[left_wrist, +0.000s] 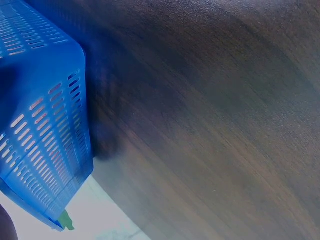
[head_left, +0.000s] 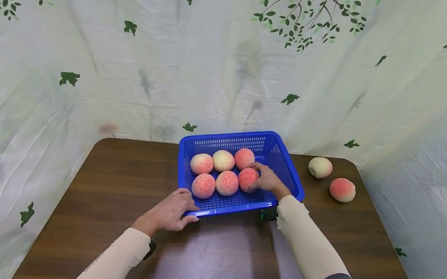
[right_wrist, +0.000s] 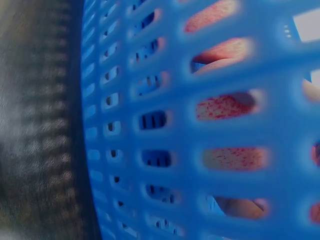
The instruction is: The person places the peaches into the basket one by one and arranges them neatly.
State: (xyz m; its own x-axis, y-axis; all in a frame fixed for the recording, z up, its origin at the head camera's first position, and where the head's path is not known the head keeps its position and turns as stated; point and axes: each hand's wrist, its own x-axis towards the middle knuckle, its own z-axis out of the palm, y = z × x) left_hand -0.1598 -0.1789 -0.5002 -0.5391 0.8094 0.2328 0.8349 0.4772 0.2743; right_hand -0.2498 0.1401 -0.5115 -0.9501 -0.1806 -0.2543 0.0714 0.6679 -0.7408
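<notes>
A blue plastic basket (head_left: pixel 231 209) holds several peaches, set in two rows of three. My left hand (head_left: pixel 172 211) grips the basket's near left corner, its thumb along the front rim. Reaching over the front rim, my right hand (head_left: pixel 267 179) holds the front-row right peach (head_left: pixel 246 180), red and speckled. Behind it lies another reddish peach (head_left: pixel 244 158); a paler one (head_left: pixel 223 161) is in the middle of the back row. The slotted basket wall (left_wrist: pixel 47 120) fills the left side of the left wrist view. Through the slots in the right wrist view shows a speckled peach (right_wrist: pixel 232 158).
On the brown wooden table (head_left: pixel 129 181), a pale peach (head_left: pixel 320 167) and a red-and-cream peach (head_left: pixel 342 190) lie right of the basket. A white curtain (head_left: pixel 216 67) with green leaf prints hangs behind the table and along its sides.
</notes>
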